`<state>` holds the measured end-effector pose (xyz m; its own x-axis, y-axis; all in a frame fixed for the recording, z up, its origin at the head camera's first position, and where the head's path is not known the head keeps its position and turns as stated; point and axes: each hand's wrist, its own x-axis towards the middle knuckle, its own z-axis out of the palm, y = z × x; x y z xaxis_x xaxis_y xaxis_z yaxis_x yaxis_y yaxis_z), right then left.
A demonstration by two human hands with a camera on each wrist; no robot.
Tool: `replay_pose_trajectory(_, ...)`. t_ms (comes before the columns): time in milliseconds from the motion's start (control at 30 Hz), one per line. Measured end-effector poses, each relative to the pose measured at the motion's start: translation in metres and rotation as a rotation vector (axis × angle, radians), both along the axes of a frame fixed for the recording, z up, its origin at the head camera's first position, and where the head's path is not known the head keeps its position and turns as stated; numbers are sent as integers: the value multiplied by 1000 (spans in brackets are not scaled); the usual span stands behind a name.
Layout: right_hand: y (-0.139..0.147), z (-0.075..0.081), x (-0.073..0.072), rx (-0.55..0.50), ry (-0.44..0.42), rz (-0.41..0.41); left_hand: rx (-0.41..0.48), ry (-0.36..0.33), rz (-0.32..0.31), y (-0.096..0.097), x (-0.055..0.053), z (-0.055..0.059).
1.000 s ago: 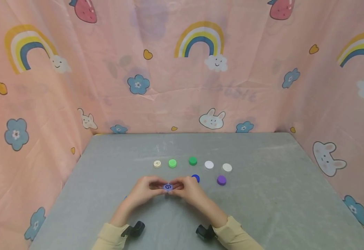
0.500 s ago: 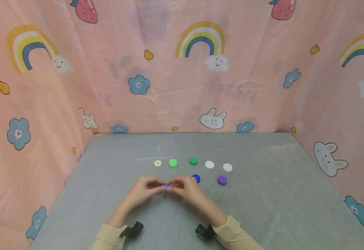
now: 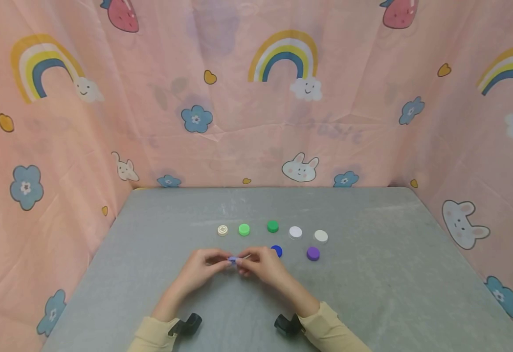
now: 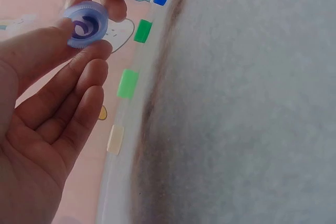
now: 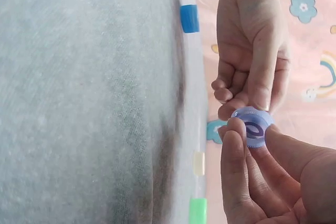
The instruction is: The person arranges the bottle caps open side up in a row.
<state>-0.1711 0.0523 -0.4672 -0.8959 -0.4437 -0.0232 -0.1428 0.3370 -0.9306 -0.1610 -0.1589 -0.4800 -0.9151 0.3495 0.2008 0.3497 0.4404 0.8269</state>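
A lilac bottle cap (image 4: 88,24) with a ribbed rim and a dark purple swirl is between my two hands, above the table. My left hand (image 3: 200,268) pinches it between thumb and forefinger; its other fingers are loosely bent in the left wrist view. From the opposite side, my right hand (image 3: 262,266) pinches the rim with its thumb and fingers, seen close in the right wrist view. Just beyond my right hand lies a blue cap (image 3: 277,251), partly covered by that hand in the head view.
Behind the hands, a row of caps lies on the grey table (image 3: 370,274): cream (image 3: 223,230), light green (image 3: 244,230), dark green (image 3: 273,226) and two white ones, one a white cap (image 3: 321,236) at right. A purple cap (image 3: 313,253) sits nearer. Pink printed curtains (image 3: 238,142) enclose the table.
The lilac cap has turned from swirl side up to nearly edge-on in the head view and shifted slightly left. My right fingers have changed their place on it.
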Motion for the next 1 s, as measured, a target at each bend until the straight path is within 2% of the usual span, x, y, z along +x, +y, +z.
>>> replay_pose_trajectory(167,-1,0,-2,-74,-80,-11,14,5,15,2,0,-1)
replay_pose_trajectory(333,-1,0,-2,-116,-113,-10,-3,9,46,6,2,1)
replay_pose_trajectory(433,-1,1,-1,-125,-124,-20,-18,21,46,10,8,12)
replay_pose_trajectory(500,-1,8,2,-128,-127,-24,-20,31,37,12,12,22)
replay_pose_trajectory(600,-2,8,2,-130,-134,-28,-11,40,26,10,10,18)
replay_pose_trajectory(733,-2,1,-1,-128,-146,-28,5,55,19,4,2,1)
replay_pose_trajectory(867,-3,1,-1,-125,-157,-32,7,77,17,4,2,1)
replay_pose_trajectory(1000,-4,0,0,-130,-154,-41,-3,63,28,4,2,1)
